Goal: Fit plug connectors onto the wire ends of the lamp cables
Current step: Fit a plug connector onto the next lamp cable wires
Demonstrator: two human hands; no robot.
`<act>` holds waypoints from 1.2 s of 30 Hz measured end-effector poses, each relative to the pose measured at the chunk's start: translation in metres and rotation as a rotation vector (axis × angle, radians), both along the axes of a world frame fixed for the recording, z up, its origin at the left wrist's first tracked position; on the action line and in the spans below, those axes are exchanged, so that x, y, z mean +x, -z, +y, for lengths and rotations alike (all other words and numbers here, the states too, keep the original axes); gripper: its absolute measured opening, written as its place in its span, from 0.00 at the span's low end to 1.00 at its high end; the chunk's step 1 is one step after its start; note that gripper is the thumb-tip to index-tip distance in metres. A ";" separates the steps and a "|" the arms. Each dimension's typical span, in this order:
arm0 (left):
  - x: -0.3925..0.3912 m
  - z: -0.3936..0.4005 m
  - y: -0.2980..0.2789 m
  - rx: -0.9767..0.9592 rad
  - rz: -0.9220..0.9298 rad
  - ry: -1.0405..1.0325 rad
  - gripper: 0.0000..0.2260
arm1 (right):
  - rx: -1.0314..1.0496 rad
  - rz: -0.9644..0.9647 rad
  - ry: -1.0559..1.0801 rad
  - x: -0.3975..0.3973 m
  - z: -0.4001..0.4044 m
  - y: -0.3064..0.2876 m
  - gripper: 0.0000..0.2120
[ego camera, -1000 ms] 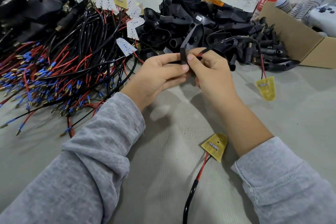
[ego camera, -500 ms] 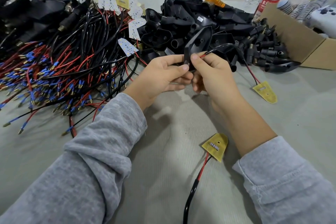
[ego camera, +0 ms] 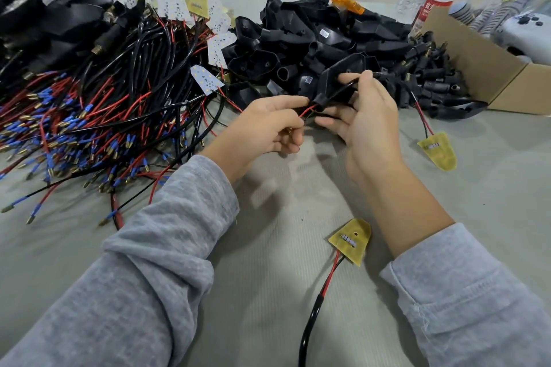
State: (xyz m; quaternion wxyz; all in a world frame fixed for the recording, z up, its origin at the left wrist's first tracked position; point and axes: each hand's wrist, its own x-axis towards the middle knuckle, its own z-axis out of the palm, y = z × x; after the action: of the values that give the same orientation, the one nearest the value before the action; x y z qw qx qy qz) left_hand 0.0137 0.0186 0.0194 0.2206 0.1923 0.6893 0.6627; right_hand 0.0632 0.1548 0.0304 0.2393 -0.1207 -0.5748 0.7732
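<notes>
Lamp cable (ego camera: pixel 384 76): threaded through black housing (ego camera: pixel 337 77) above grey table (ego camera: pixel 492 188); right hand (ego camera: pixel 365 119) grips the housing, left hand (ego camera: pixel 265 128) pinches red and black wire ends (ego camera: pixel 307 112) emerging below.

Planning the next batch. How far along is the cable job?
Early, by the look of it. Done: possibly one cable with a yellow board lying by the right sleeve; its far end is out of view. In hand: right hand holds a black housing, left hand pinches the red wire coming out of it. Left: a large wire heap and a housing pile.
</notes>
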 end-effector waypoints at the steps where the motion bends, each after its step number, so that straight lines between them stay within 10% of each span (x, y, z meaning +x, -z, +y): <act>1: 0.000 0.000 0.000 -0.004 -0.007 -0.010 0.15 | -0.011 0.006 0.002 0.000 0.000 0.001 0.15; 22: 0.002 0.001 0.002 -0.090 0.126 -0.005 0.06 | 0.360 -0.067 0.132 -0.004 0.006 0.006 0.13; 36: 0.002 -0.001 -0.002 -0.116 0.128 0.102 0.20 | 0.049 0.002 0.163 -0.003 0.010 0.003 0.08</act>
State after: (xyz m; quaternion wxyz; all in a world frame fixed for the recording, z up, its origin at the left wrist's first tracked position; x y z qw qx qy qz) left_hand 0.0159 0.0171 0.0211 0.2203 0.2561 0.7286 0.5958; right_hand 0.0606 0.1646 0.0276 0.3047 -0.1605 -0.5816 0.7370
